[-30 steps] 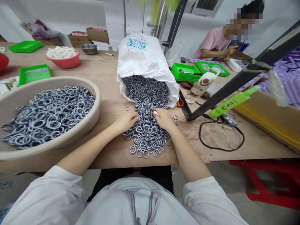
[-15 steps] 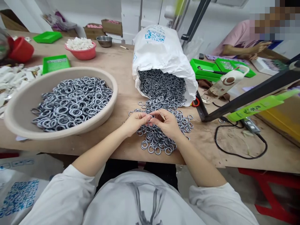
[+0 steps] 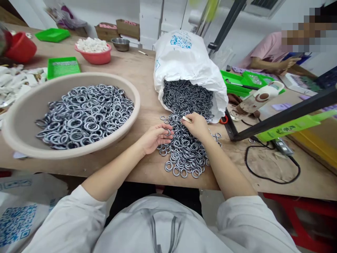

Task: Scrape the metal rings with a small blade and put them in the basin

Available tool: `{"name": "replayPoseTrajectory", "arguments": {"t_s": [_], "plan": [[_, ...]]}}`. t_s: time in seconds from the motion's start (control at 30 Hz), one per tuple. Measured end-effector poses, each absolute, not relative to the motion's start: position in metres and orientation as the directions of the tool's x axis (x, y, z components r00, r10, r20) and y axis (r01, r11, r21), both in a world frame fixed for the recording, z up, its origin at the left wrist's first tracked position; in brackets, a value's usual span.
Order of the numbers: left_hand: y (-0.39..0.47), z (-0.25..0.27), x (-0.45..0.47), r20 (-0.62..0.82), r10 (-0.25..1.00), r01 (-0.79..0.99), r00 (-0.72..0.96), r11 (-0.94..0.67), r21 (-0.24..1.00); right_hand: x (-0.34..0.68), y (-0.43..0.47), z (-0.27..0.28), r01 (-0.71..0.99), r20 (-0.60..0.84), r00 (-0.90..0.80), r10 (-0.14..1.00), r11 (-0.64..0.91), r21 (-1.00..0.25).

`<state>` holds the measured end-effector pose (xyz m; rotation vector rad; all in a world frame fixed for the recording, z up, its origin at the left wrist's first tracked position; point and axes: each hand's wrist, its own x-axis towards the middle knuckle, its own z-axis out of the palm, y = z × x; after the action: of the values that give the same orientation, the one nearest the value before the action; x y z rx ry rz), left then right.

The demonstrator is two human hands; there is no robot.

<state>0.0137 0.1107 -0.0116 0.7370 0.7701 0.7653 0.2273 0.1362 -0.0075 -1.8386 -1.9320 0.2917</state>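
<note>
My left hand (image 3: 156,138) is palm-up with a grey ring (image 3: 168,132) between its thumb and fingers. To its right, my right hand (image 3: 197,125) is closed on a small pale flat stick (image 3: 187,119), over the ring pile. Whether that hand also grips a ring cannot be made out. Below both hands lies a heap of loose grey rings (image 3: 188,154). The heap runs back into the mouth of a white sack (image 3: 181,59) lying on its side, full of such rings. On the left stands a large beige basin (image 3: 131,95) holding many grey rings.
Green trays (image 3: 63,73) and a pink bowl (image 3: 101,56) of white pieces stand at the back left. On the right are a black metal post (image 3: 284,112), a bottle (image 3: 260,96) and a power strip (image 3: 283,147) with a cable. A co-worker (image 3: 268,49) sits at the back right.
My hands have come apart from where they met over the pile. The left has turned palm-up with a ring; the right has moved back toward the sack with the stick. The view has shifted slightly.
</note>
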Motion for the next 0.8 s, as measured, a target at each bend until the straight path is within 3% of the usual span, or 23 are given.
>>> {"name": "replayPoseTrajectory", "arguments": {"t_s": [0.07, 0.13, 0.2, 0.3, 0.5, 0.67, 0.8], "plan": [[0.109, -0.01, 0.015, -0.356, 0.776, -0.352, 0.521, 0.575, 0.738, 0.219, 0.124, -0.006, 0.656, 0.174, -0.045, 0.984, 0.161, -0.738], [0.105, -0.01, 0.019, -0.349, 0.769, -0.382, 0.536, 0.589, 0.712, 0.207, 0.11, -0.007, 0.363, 0.197, -0.062, 0.978, 0.206, -0.909], [0.101, -0.012, 0.023, -0.3, 0.801, -0.418, 0.518, 0.543, 0.728, 0.194, 0.096, -0.008, 0.252, 0.274, -0.052, 0.96, 0.278, -0.927], [0.096, -0.016, 0.027, -0.195, 0.864, -0.446, 0.464, 0.418, 0.791, 0.181, 0.085, -0.011, 0.266, 0.348, -0.053, 0.936, 0.349, -0.898], [0.095, -0.015, 0.023, -0.042, 0.881, -0.364, 0.471, 0.238, 0.901, 0.186, 0.087, -0.012, 0.092, 0.209, -0.167, 0.963, 0.226, -0.97], [0.092, -0.014, 0.024, -0.134, 0.832, -0.37, 0.538, 0.376, 0.849, 0.181, 0.083, -0.011, 0.074, 0.321, -0.113, 0.94, 0.33, -0.941], [0.088, -0.013, 0.026, -0.186, 0.791, -0.407, 0.583, 0.483, 0.775, 0.172, 0.081, -0.013, 0.03, 0.321, -0.055, 0.946, 0.323, -0.946]]}}
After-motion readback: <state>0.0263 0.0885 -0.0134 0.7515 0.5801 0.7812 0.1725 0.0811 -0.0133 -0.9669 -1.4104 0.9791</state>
